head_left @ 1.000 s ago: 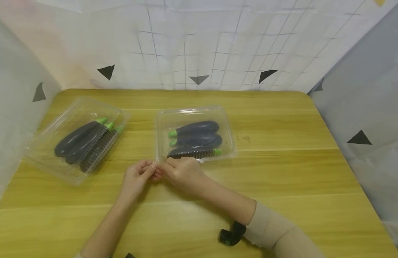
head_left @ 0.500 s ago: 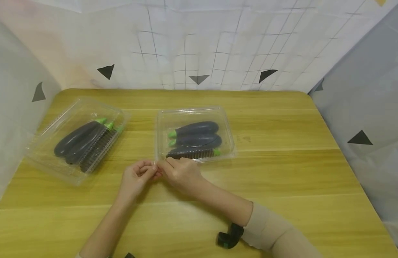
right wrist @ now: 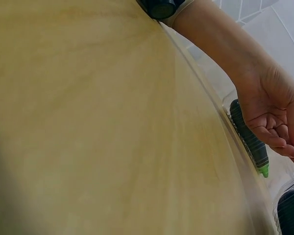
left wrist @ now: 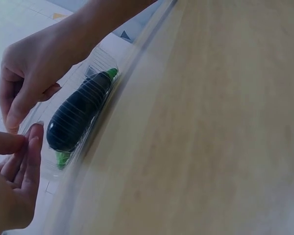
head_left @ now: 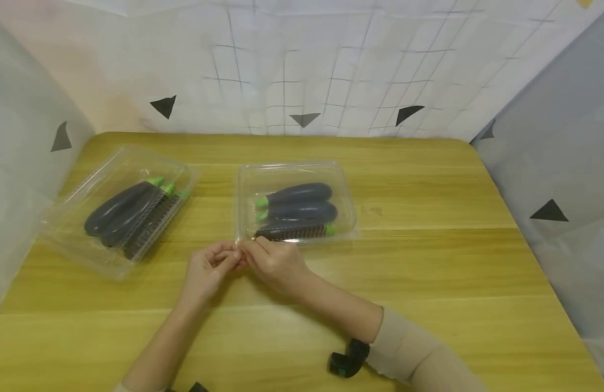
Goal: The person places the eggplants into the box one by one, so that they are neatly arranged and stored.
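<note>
A clear plastic clamshell box [head_left: 348, 196] lies in the middle of the table with three dark eggplants [head_left: 302, 210] inside, their stem ends bright green. At its near left corner my left hand [head_left: 204, 272] pinches the plastic edge between thumb and fingertips. My right hand [head_left: 279, 267] grips the same corner from the other side, its curled fingers against the rim. The fingertips of both hands meet there, so the exact bit of plastic is hard to see. In the left wrist view, the ribbed wall covers the nearest eggplant [left wrist: 73, 120].
To the left stands a second clear clamshell box [head_left: 111, 267], set at an angle, with three eggplants [head_left: 118, 209] in it. The wooden table [head_left: 429, 261] ends at white sheet walls [head_left: 331, 54]. A black wrist device [head_left: 348, 359] sits at the right forearm.
Both hands stay at the box's near left corner with only slight finger movement. The boxes and eggplants have not visibly moved; the head view has shifted a little.
</note>
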Demonstrator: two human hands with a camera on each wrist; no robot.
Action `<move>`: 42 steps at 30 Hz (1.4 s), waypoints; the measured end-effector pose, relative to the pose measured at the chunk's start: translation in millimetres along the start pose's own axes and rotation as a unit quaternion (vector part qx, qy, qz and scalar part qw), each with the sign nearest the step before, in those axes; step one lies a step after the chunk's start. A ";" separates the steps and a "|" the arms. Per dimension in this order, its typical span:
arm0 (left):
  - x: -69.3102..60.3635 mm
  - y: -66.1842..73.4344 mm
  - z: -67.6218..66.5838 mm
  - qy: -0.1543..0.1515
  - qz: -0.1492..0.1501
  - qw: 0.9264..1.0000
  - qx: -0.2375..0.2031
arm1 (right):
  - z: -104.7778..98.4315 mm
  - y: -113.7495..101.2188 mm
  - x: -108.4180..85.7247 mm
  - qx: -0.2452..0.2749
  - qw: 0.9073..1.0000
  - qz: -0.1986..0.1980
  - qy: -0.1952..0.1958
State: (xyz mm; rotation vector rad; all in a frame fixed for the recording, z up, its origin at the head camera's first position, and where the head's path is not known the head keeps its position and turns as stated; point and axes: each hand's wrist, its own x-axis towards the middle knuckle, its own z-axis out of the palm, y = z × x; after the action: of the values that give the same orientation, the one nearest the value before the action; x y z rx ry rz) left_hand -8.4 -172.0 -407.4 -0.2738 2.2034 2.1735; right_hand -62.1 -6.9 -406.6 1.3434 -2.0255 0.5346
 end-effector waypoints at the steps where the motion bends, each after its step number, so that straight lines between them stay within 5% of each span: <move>1: 0.1 -0.3 0.0 0.001 0.000 1.000 -0.002 | 0.1 0.0 -0.3 0.005 1.000 0.002 -0.001; 21: 1.6 -5.6 1.6 0.008 0.015 1.000 -0.018 | -1.1 1.9 -4.4 0.015 0.999 0.003 -0.036; 32: 0.3 -4.2 4.5 0.029 -0.038 0.996 -0.077 | 2.7 0.5 -4.1 0.019 0.999 -0.006 -0.042; 42: 5.1 -4.6 3.4 0.033 -0.058 0.997 -0.047 | 4.4 0.9 -3.5 -0.014 0.998 -0.009 -0.064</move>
State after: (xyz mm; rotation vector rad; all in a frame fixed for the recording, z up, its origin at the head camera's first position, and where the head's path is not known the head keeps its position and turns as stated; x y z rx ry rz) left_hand -13.0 -169.2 -412.8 -0.4702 2.0623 2.2396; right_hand -63.2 -7.1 -412.2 1.4100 -2.1138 0.4188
